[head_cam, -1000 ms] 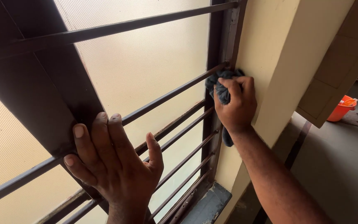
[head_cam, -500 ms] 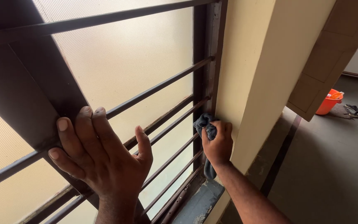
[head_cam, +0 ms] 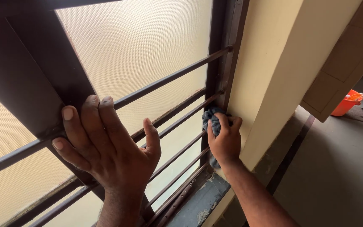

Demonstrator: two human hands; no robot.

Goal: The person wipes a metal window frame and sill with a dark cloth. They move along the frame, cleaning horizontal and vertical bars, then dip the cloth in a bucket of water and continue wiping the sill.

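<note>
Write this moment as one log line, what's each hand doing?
left hand: flat on window frame | right hand: pressing grey cloth on frame edge

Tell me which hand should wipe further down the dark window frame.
Right. The right hand already presses the grey cloth against the frame; the left hand lies flat on the bars, empty.

No packages, labels, signs or screens visible.

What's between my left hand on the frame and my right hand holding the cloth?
In the head view, horizontal window bars over frosted glass span from the left hand to the right hand pressing the grey cloth.
</note>
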